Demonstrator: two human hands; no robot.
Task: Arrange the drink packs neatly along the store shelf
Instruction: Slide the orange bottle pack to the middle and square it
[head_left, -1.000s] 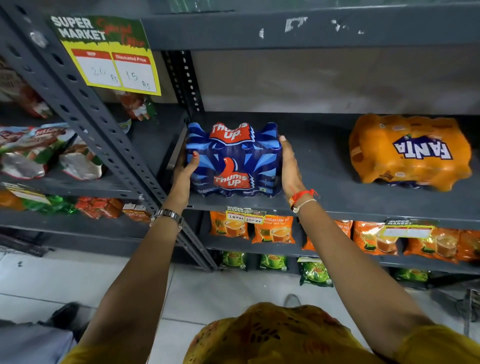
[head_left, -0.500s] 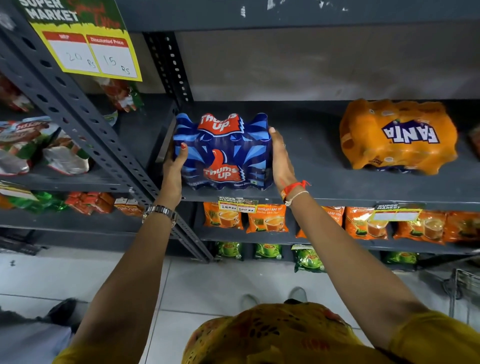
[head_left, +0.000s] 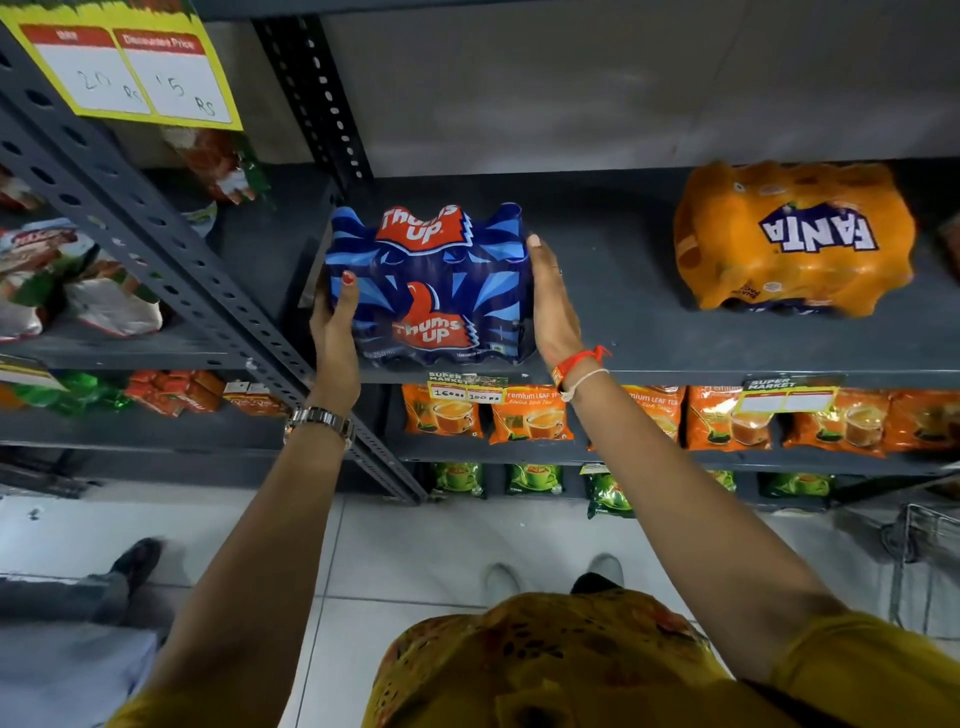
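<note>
A blue Thums Up drink pack (head_left: 431, 286) stands at the left end of the dark grey shelf (head_left: 613, 291), near its front edge. My left hand (head_left: 335, 332) presses flat on the pack's left side, thumb on its front face. My right hand (head_left: 550, 306) lies flat against its right side. Both hands clamp the pack between them. An orange Fanta pack (head_left: 795, 239) lies further right on the same shelf, its label upside down, a wide gap between the two packs.
A perforated steel upright (head_left: 171, 260) slants just left of the pack. A yellow price sign (head_left: 124, 67) hangs top left. Orange tea pouches (head_left: 530, 415) and green packets fill lower shelves. Snack bags (head_left: 83, 291) sit left. Another person's shoe (head_left: 135, 561) is on the floor.
The view has tilted down, so the shelf sits lower in frame. Both hands stay clamped on the Thums Up pack, which keeps its place at the shelf's left end.
</note>
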